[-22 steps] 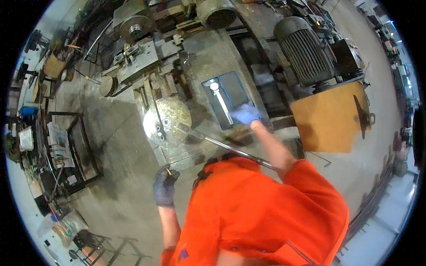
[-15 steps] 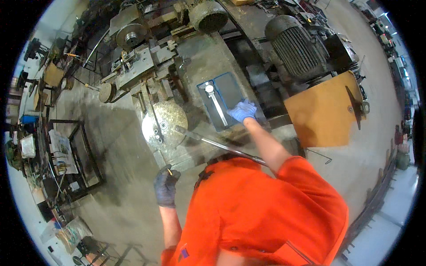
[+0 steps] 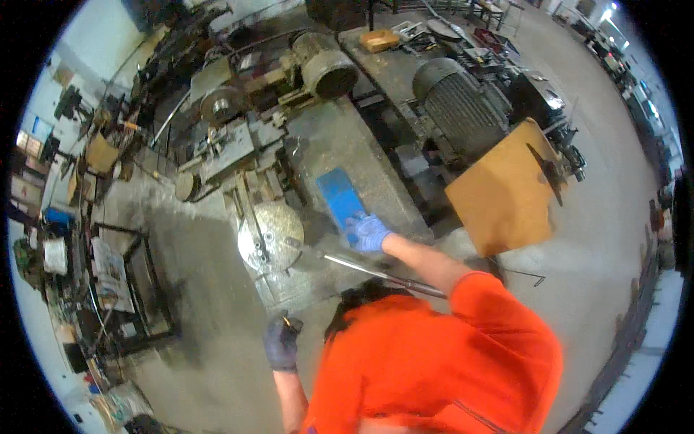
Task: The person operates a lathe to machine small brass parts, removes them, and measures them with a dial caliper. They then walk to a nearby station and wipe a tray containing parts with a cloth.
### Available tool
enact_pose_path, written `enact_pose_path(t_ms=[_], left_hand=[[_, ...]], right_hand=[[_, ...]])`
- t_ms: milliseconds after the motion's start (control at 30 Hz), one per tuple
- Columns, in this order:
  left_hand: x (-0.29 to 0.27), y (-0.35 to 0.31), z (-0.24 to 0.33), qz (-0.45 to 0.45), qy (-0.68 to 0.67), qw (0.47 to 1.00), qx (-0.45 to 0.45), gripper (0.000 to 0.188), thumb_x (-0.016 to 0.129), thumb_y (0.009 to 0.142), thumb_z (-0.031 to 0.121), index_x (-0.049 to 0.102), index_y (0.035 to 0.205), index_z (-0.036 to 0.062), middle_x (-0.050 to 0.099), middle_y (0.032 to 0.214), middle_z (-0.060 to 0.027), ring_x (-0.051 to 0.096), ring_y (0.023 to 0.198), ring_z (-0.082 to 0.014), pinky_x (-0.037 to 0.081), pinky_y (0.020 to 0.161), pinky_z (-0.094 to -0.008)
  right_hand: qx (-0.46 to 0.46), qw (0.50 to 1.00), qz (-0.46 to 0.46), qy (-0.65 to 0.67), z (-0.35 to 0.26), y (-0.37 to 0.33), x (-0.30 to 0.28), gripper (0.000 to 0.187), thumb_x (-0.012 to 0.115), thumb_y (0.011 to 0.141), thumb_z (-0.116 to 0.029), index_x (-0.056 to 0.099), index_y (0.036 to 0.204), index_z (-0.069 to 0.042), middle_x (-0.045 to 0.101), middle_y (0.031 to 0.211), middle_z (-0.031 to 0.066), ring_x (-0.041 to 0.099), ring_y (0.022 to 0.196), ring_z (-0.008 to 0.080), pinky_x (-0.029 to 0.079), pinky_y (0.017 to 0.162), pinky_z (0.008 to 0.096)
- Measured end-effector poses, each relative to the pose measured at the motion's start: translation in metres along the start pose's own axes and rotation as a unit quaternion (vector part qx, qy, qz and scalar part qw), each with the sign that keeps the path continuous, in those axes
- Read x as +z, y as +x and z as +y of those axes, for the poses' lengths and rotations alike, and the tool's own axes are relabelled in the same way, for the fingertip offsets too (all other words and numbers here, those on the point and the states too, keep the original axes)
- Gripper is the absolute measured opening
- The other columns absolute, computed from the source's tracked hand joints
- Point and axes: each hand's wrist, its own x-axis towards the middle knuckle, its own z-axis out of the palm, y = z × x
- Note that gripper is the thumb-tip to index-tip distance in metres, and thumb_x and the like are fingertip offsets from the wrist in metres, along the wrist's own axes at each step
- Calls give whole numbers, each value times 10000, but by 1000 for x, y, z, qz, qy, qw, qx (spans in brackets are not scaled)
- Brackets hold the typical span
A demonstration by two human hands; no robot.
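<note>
My right hand [image 3: 369,232], in a blue glove, has its fingers on the near end of a flat blue case [image 3: 341,194]. The case lies on the machine's worn metal table [image 3: 347,137] with its lid down, so the dial caliper inside is hidden. At the lower left, my left hand [image 3: 283,341] wears a dark grey glove. Its fingers are curled around a small brass-coloured piece [image 3: 289,322], mostly hidden. Between my hands, a long metal bar handle [image 3: 376,273] runs from near the round metal disc [image 3: 273,235] toward my body.
A slide assembly [image 3: 231,153] and a motor [image 3: 325,65] stand beyond the disc. A large finned motor [image 3: 459,101] sits at the far right, behind a tan board [image 3: 502,192]. On the left stands a dark metal frame [image 3: 141,282].
The lid of the blue case has come down over the caliper, with my right hand now at its near end. My view has shifted; my left hand still grips the small piece.
</note>
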Motion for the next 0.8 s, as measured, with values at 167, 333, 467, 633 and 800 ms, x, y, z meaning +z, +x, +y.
enact_pose_path(t_ms=[167,333,467,633,800], left_hand=[[15,-15,-1,-40,39,998,-22,315,600,824,168,562,1073,-21,608,844,-127,601,791,-249,500,729,-396],[27,-8,-10,-136,94,985,-42,309,592,833,144,566,1087,-31,596,874,-85,596,822,-234,498,769,-404],[45,-11,-45,-314,164,930,-96,334,578,832,121,543,1125,-34,614,943,-112,609,835,-223,529,743,-390],[83,-87,-109,-393,298,850,-184,327,598,797,119,581,1097,-9,617,921,-62,595,797,-138,500,654,-280],[112,-153,-170,-430,303,802,-284,358,617,773,102,571,1113,-1,612,995,-68,583,856,-145,470,719,-253]], right_hand=[[67,992,-91,54,-15,-2,-49,447,578,702,-409,638,1049,-133,565,1178,108,533,1060,282,426,863,447],[-12,911,350,219,-54,-115,-71,345,648,708,-352,665,931,-88,646,911,135,616,834,322,491,729,392],[43,887,378,261,-111,-247,-34,309,697,718,-333,655,870,-67,643,838,116,616,783,288,489,697,365],[85,892,335,290,-182,-354,26,221,633,730,-229,650,864,-53,618,904,132,587,816,297,472,729,376],[149,834,326,420,-195,-442,55,239,637,715,-236,648,873,-58,610,922,127,583,818,295,467,703,366]])
